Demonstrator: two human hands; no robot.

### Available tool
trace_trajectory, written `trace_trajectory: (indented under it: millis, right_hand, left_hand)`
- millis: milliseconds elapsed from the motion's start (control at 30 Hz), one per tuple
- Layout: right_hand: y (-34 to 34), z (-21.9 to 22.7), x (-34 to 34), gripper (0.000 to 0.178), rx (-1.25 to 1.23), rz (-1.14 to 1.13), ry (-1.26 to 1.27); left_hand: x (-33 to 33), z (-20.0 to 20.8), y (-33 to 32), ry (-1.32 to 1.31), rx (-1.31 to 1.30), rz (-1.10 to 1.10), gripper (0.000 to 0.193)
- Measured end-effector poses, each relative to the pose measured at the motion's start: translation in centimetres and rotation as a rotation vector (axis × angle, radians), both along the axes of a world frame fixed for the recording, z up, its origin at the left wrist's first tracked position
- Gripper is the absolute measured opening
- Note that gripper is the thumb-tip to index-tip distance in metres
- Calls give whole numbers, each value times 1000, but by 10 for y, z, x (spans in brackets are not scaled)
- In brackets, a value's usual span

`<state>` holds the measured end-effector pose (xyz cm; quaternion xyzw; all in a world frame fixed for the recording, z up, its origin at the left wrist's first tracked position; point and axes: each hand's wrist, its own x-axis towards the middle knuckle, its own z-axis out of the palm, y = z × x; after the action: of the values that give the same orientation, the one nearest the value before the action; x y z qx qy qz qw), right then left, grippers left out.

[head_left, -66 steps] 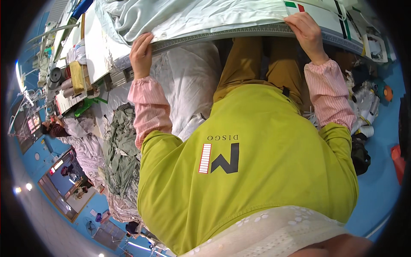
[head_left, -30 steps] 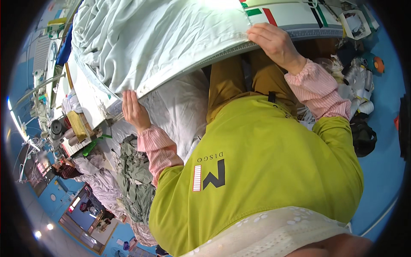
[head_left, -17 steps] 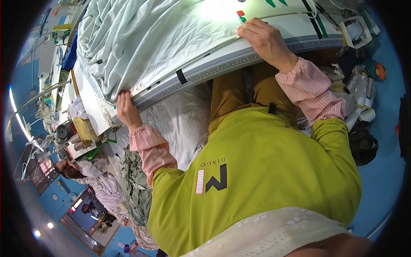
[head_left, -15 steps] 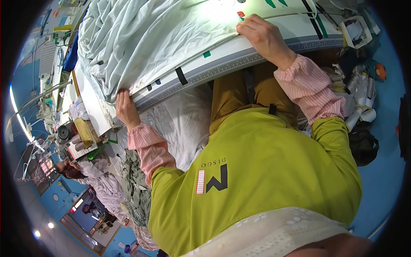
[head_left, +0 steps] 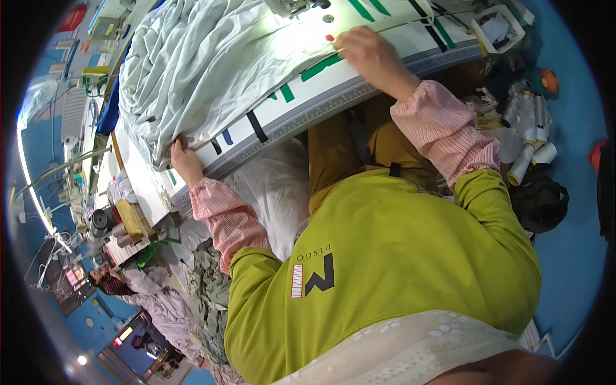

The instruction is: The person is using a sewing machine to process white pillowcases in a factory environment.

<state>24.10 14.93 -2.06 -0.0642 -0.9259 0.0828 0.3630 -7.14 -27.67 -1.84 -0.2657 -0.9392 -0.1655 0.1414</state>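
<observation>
A large pale mint-white cloth [head_left: 186, 70] lies bunched and wrinkled across the left and middle of a white worktable [head_left: 410, 54]. My left hand [head_left: 186, 165] is closed on the cloth's near left corner, close to the table's front edge. At the cloth's right end, my right hand [head_left: 372, 56] has its fingers pressed together on the edge; it is slightly blurred. Just beside those fingertips sits a small red tab [head_left: 330, 38]. Past it, part of a sewing machine [head_left: 289, 6] shows under a bright light.
A grey ruler strip [head_left: 346, 96] runs along the table's front edge, with green tape [head_left: 321, 67] and black tape [head_left: 257, 127] on the top. A white tray [head_left: 497, 29] stands at the right end. Thread cones [head_left: 529, 154] lie right. White fabric [head_left: 273, 186] hangs below the table.
The cloth's near edge has shifted away from the table's front edge, baring more green tape. Both hands keep to the cloth's ends. The view has shifted, bringing the sewing machine in.
</observation>
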Motion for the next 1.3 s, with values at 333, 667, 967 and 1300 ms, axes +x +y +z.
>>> trace_trajectory:
  millis: [333,667,967,1300]
  right_hand:
    - [27,21,11,10,-34,-107,-109]
    - [44,19,-29,24,-450,19,-190]
    - [45,10,-42,10,-176,-157,-120]
    - [7,21,-27,25,-36,-71,-37]
  left_hand:
    - [156,50,196,167,432,-777,36]
    - [131,41,289,-150,274,-734,13]
    - [94,10,252,48,55,-741,13]
    - [91,8,250,71,48,-760,17]
